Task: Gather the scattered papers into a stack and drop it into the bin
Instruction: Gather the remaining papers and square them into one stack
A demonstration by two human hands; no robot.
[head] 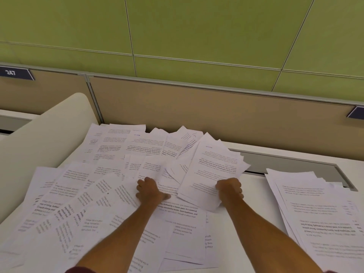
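Many white printed sheets (110, 194) lie scattered and overlapping across the white desk (254, 186). My right hand (229, 189) grips the near edge of a small bundle of papers (214, 168), lifted and tilted toward the partition. My left hand (149, 191) rests curled on the sheets in the middle of the spread, fingers closed on a page's edge. A separate loose pile of sheets (319, 213) sits at the right. No bin is in view.
A tan partition (197, 107) under a green panelled wall backs the desk. A grey cable slot (285, 160) runs along the desk's rear edge. A cream curved divider (45, 138) rises at the left.
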